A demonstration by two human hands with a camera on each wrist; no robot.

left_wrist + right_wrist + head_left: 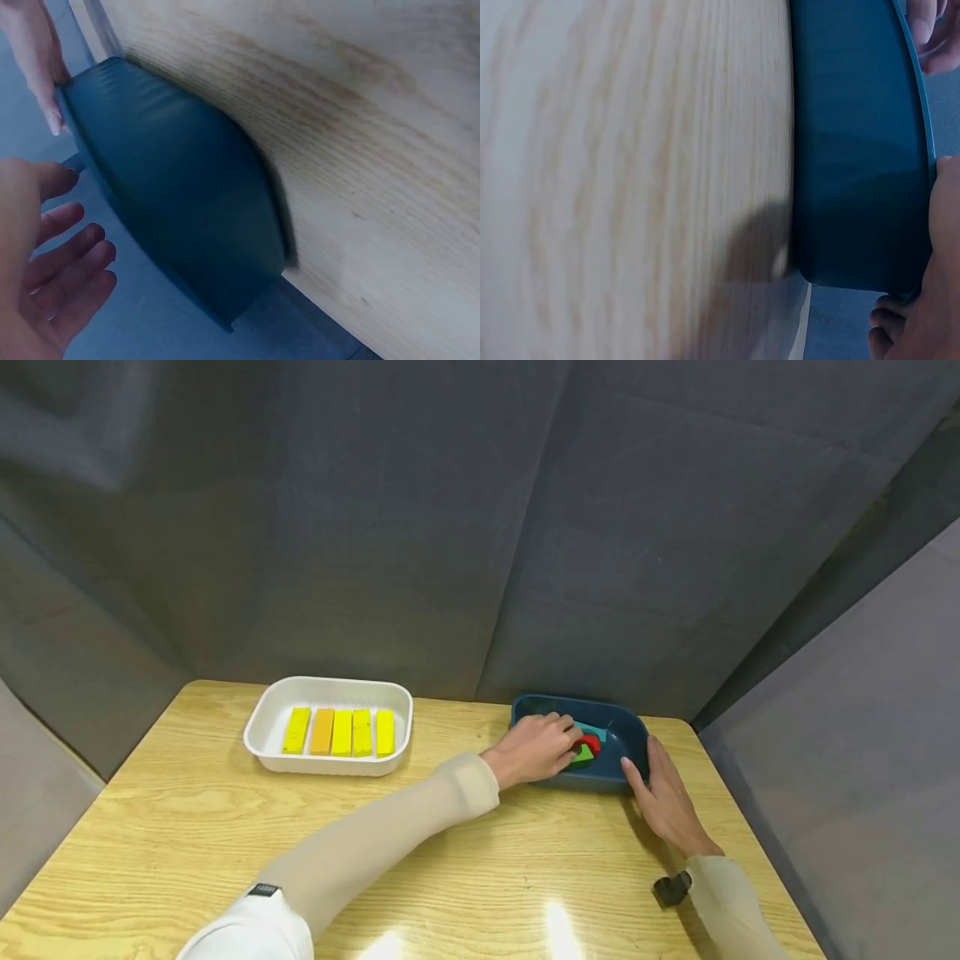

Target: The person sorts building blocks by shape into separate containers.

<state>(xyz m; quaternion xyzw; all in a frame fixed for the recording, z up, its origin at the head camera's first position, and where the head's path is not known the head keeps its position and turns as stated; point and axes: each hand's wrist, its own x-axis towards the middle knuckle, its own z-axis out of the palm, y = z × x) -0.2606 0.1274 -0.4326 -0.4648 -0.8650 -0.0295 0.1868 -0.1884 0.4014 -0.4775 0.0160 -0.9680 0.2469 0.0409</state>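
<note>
A dark blue tray (pixel 624 750) stands at the right of the table, with a red block (pixel 592 743), a green block (pixel 582 756) and a light blue block (pixel 594 731) inside. Over its left part reaches my left hand (pixel 531 748), fingers bent loosely down beside the blocks. In the left wrist view, nothing shows between that hand's thumb and fingers. My right hand (pixel 669 800) holds the tray's right end, thumb at the front rim and fingers round the outside. The right wrist view shows its fingers (pixel 887 319) curled at the tray's corner.
A white tray (pixel 322 764) sits at the left of the table (pixel 465 877), holding several yellow blocks (pixel 342 732) and an orange one (pixel 322 732) in a row. Grey cloth (pixel 375 527) hangs behind the table, and a pale panel (pixel 862 735) stands along the right side.
</note>
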